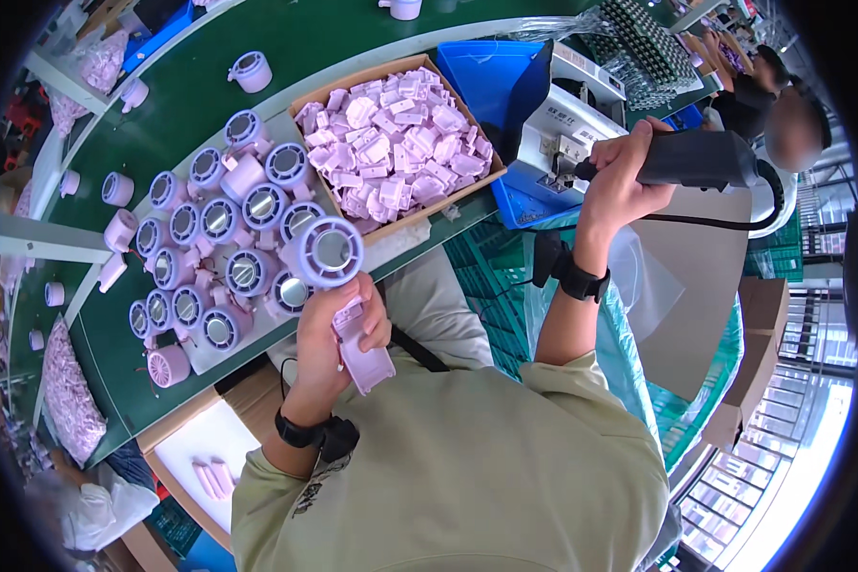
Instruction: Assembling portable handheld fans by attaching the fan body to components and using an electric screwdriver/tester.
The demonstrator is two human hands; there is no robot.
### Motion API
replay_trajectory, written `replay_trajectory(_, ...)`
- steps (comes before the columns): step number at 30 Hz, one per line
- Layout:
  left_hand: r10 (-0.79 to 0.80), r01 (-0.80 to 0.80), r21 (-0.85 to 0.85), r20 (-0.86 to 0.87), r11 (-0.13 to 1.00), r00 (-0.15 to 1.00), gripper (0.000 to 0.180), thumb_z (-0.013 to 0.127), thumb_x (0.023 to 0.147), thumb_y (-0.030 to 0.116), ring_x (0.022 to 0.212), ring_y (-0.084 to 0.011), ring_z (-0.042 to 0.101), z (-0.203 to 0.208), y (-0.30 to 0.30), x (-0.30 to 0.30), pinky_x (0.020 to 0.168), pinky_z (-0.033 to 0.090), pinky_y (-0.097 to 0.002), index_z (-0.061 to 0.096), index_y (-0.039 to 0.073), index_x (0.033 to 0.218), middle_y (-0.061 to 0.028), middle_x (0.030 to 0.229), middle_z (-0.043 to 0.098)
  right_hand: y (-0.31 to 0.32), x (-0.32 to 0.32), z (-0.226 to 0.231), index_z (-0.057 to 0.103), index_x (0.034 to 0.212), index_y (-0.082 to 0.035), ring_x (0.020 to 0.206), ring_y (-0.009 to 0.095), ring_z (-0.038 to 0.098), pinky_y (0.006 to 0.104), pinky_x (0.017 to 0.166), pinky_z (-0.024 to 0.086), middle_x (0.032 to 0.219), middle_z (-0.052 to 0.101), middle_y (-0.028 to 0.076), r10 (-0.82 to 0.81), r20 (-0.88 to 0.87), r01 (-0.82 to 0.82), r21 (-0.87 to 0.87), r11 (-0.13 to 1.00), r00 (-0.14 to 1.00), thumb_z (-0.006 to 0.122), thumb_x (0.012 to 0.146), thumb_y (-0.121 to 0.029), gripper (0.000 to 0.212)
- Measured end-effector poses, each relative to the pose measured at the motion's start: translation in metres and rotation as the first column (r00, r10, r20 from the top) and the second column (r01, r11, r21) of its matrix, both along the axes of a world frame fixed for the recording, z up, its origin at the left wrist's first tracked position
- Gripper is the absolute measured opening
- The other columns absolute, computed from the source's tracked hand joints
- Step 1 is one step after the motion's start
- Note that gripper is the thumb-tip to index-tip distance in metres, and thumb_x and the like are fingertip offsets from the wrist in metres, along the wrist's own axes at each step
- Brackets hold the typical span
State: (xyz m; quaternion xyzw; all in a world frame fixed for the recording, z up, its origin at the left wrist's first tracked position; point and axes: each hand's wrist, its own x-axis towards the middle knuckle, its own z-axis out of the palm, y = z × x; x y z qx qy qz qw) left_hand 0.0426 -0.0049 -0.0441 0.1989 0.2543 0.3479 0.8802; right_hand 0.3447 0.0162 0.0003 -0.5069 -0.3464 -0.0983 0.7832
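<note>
My left hand is closed round the handle of a lilac handheld fan. Its round head, with a mirror-like disc in the middle, points up, and the open handle shell hangs below my fingers. My right hand grips a black electric screwdriver lying roughly level, its cord trailing to the right. The tip end of the screwdriver is at the front of a white screw feeder; the exact contact is too small to make out. Several similar lilac fans crowd together left of my left hand.
A cardboard box full of lilac plastic pieces stands between the fans and a blue bin. Beyond runs a green conveyor belt carrying scattered fan parts. An open carton sits lower left. People are at the far right.
</note>
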Motion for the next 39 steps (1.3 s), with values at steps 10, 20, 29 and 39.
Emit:
replay_trajectory(10,-0.150,0.146,-0.059,-0.053,0.987,0.987,0.024,0.058,0.089,0.026,0.044,-0.0106,0.041,0.011,0.005,0.032,0.045,0.031,-0.0255,0.053,0.004,0.085,-0.0038,0.062,0.049,-0.036,-0.053,0.032,0.055,0.097,-0.001,0.040,0.007,0.029,0.0238,0.040,0.027,0.053,0.032,-0.003,0.225,-0.244,-0.216,0.065,0.974,0.943,0.050,0.097,-0.020,0.020)
replay_trajectory(20,-0.140,0.151,-0.167,0.073,0.974,0.987,0.025,0.061,0.087,0.028,0.042,-0.0102,0.039,0.007,-0.001,0.048,0.043,0.030,-0.0252,0.054,0.004,0.086,-0.0033,0.059,0.049,-0.055,-0.129,0.049,0.053,0.110,-0.010,0.037,0.006,0.025,0.0230,0.037,0.025,0.051,0.031,-0.004,0.818,-0.103,-0.738,0.378,0.559,0.566,0.043,0.099,-0.032,0.026)
replay_trajectory(29,-0.138,0.150,-0.195,0.072,0.969,0.988,0.025,0.061,0.086,0.027,0.041,-0.0102,0.038,0.009,0.000,0.046,0.042,0.030,-0.0248,0.053,0.003,0.084,-0.0046,0.059,0.049,-0.049,-0.138,0.042,0.052,0.111,-0.011,0.038,0.005,0.027,0.0216,0.038,0.026,0.052,0.035,-0.004,0.848,-0.135,-0.788,0.317,0.528,0.513,0.044,0.099,-0.032,0.025)
replay_trajectory(39,-0.055,0.046,-0.145,-0.061,0.988,0.997,0.027,0.059,0.085,0.026,0.041,-0.0102,0.037,0.026,-0.008,0.048,0.041,0.030,-0.0244,0.053,0.000,0.079,-0.0075,0.060,0.050,-0.055,-0.140,0.037,0.053,0.107,-0.010,0.038,0.005,0.030,0.0218,0.038,0.028,0.053,0.038,-0.003,0.879,-0.078,-0.823,0.322,0.468,0.470,0.043,0.100,-0.033,0.026)
